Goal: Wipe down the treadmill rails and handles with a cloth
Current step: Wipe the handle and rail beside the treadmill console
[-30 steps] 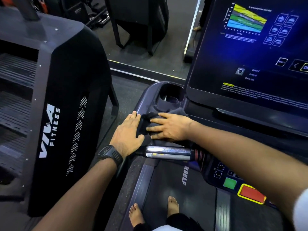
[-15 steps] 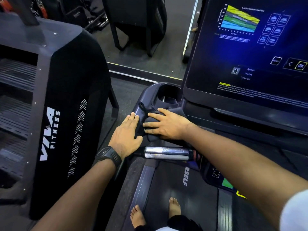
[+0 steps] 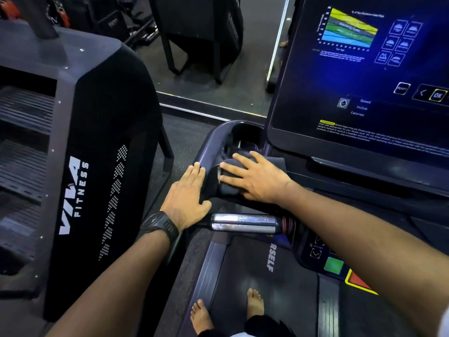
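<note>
A dark grey cloth point(image 3: 229, 188) lies bunched on the treadmill's left console arm point(image 3: 213, 139), just below the cup holder point(image 3: 245, 137). My right hand point(image 3: 255, 177) presses flat on the cloth with fingers spread and straight. My left hand point(image 3: 188, 194), a black watch on its wrist, rests flat on the arm's outer left edge beside the cloth. A chrome pulse handle point(image 3: 243, 223) runs crosswise just below both hands.
The lit touchscreen point(image 3: 364, 76) rises at the right. Green and red buttons point(image 3: 334, 265) sit under my right forearm. A black Viva Fitness stair machine point(image 3: 80, 166) stands close on the left. My bare feet point(image 3: 254, 304) stand on the belt.
My right hand has slid the cloth a little up the console arm toward the cup holder. My left hand stays in place on the arm's edge.
</note>
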Motion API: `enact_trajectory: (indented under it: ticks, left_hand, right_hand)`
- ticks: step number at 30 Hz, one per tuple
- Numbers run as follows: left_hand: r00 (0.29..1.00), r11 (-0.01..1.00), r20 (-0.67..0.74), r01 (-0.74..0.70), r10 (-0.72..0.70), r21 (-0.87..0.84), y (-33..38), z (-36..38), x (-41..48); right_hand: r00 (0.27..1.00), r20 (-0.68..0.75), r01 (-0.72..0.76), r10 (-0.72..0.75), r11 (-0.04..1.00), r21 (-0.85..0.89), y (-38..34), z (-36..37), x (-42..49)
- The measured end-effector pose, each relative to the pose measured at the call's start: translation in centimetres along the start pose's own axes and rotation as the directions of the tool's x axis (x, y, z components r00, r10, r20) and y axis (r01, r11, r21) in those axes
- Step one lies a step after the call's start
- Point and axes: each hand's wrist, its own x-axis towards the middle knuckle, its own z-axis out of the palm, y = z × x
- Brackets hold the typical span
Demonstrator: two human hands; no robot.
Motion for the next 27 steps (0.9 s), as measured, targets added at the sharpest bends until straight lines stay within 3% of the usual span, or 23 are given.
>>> enact_trajectory:
  ticks: [2,7,9,13,16,18,20,22,25,27]
  left_hand:
    - [1.0,1.0,0.008,-0.004,0.004,0.009,0.0,0.1,0.1]
    - [1.0,1.0,0.008,0.006,-0.006,0.009,-0.1,0.2,0.2]
    - [1.0,1.0,0.022,0.007,-0.007,0.006,-0.1,0.1,0.1]
    - [1.0,1.0,0.027,0.012,-0.012,-0.005,-0.1,0.1,0.2]
    - [0.999,1.0,0.03,0.014,-0.014,-0.015,0.0,0.2,0.1]
    - [1.0,1.0,0.028,0.014,-0.013,-0.017,0.0,0.2,0.0]
    - [1.0,1.0,0.022,0.01,-0.01,-0.017,-0.1,0.1,-0.2]
    - [1.0,1.0,0.016,0.005,-0.004,-0.023,-0.2,0.1,-0.1]
    - [1.0,0.999,0.013,0.005,-0.004,-0.042,-0.1,0.2,-0.1]
    - [1.0,0.998,0.007,0.014,-0.014,-0.062,-0.1,0.1,-0.2]
  right_hand:
    - [0.999,0.011,-0.031,0.031,0.999,0.021,-0.6,0.5,-1.6]
    - [0.939,0.128,0.323,-0.318,0.946,-0.021,0.0,0.9,-1.8]
    - [0.942,0.119,0.32,-0.314,0.946,-0.038,0.7,0.4,-1.4]
    - [0.985,0.072,0.159,-0.158,0.987,-0.007,0.7,1.2,-3.8]
    - [0.959,0.099,0.263,-0.265,0.964,0.033,0.7,1.7,-4.3]
    - [0.954,0.046,0.292,-0.296,0.954,0.072,0.8,1.6,-3.5]
    - [0.939,0.025,0.345,-0.344,0.938,-0.021,0.3,1.7,-2.5]
    - [0.962,0.029,0.273,-0.272,0.962,-0.025,-0.5,1.4,-1.4]
    - [0.999,-0.026,-0.035,0.037,0.997,0.075,-1.4,0.0,-0.6]
    - [0.999,-0.037,-0.037,0.039,0.997,0.074,-2.1,0.7,-1.2]
